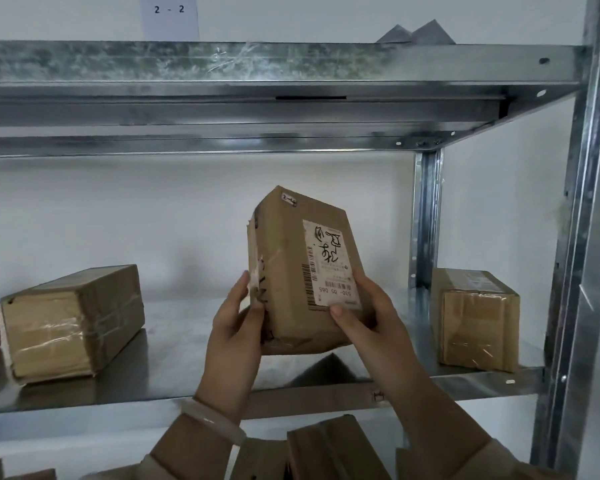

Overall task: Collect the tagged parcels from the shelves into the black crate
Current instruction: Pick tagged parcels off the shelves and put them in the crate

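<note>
Left hand (238, 318) and right hand (368, 315) grip the lower end of a labelled parcel (298, 268), held upright and tilted above the metal shelf (174, 368); thumbs lie on its front face. Two taped boxes rest on the shelf: one at left (71, 322); one at right (475, 318).

A plain white wall (153, 216) stands behind a galvanised metal rack. The upper shelf (257, 64) runs across the top, its front edge scratched and dull, its underside in shadow. The middle shelf (174, 368) has a soft sheen under even light. At the right edge rise a front post (589, 237) and a rear post (426, 220). A paper sheet (169, 15) on the wall reads "2 - 2". At the upper shelf's right end lies a grey folded thing (416, 32), perhaps a bag.
</note>
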{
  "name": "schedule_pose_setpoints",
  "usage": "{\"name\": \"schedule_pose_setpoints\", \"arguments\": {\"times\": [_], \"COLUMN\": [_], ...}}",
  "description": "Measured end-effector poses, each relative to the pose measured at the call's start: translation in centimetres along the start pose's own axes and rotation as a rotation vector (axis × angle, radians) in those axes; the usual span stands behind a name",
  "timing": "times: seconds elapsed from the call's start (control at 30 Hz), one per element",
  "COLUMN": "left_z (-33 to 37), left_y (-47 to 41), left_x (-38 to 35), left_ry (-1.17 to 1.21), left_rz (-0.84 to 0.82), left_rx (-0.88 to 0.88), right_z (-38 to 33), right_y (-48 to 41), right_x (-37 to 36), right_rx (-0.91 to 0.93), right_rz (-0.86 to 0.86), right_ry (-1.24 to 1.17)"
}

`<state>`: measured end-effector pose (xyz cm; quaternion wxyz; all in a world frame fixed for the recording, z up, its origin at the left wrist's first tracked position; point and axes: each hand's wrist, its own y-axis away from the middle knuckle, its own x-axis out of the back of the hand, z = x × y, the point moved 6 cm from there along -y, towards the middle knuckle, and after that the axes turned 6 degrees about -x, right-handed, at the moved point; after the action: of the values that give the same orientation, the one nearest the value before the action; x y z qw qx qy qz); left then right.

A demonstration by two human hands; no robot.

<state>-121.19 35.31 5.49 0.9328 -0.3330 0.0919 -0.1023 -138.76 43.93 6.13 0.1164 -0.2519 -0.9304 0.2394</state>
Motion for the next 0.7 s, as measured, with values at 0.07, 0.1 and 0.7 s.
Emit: {"name": "schedule_pose_setpoints", "arguments": {"times": [0.07, 0.1, 0.7], "left_z": [0.5, 0.6, 6.0], "left_y": [-0.7, -1.0, -2.6], "left_x": [0.2, 0.3, -3.3], "left_ry": [-0.045, -0.022, -0.554], "left_rz": [-0.009, -0.021, -0.004], "left_rx": [0.014, 0.047, -0.45], "right_z": [-0.5, -0.6, -5.3], "right_y": [-0.6, -0.9, 1.7], "right_x": [-0.1, -0.3, 8.4], "right_rx": [-0.003, -0.005, 0.476], "right_rz": [0.029, 0.038, 0.433], "right_ry": [0.042, 0.063, 0.518]}}
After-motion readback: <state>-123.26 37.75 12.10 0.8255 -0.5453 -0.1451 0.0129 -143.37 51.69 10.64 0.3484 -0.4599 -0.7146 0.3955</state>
